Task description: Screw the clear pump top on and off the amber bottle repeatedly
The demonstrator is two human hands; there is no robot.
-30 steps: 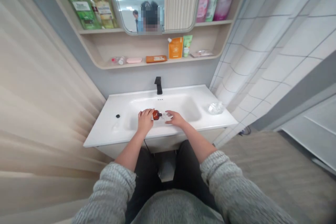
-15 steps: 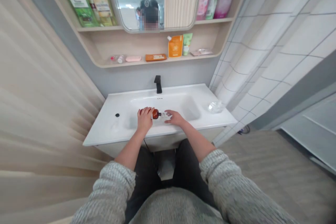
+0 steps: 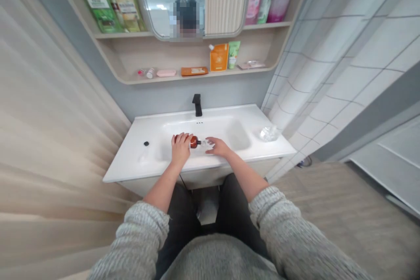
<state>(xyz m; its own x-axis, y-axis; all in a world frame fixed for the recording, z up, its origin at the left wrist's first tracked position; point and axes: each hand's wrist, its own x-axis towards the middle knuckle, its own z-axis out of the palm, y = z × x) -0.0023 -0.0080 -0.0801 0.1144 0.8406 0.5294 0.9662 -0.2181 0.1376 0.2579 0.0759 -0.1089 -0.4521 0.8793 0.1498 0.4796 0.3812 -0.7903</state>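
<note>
My left hand [image 3: 181, 148] is shut around the body of a small amber glass bottle [image 3: 195, 141], held over the white sink basin [image 3: 197, 127]. The bottle lies on its side with its neck pointing right. Just past the neck is a small transparent piece [image 3: 204, 143], too small to identify. My right hand [image 3: 218, 146] reaches toward it from the right, fingers extended, with its fingertips very near the piece. Whether they touch it, I cannot tell.
A black faucet [image 3: 197, 105] rises behind the basin, and a black stopper [image 3: 146, 143] sits at its left. A crumpled transparent plastic item [image 3: 269, 134] lies on the right of the counter. Toiletries stand on the wooden shelves [image 3: 193, 74] above.
The hands and bottle have barely moved. The whole view has shifted slightly.
</note>
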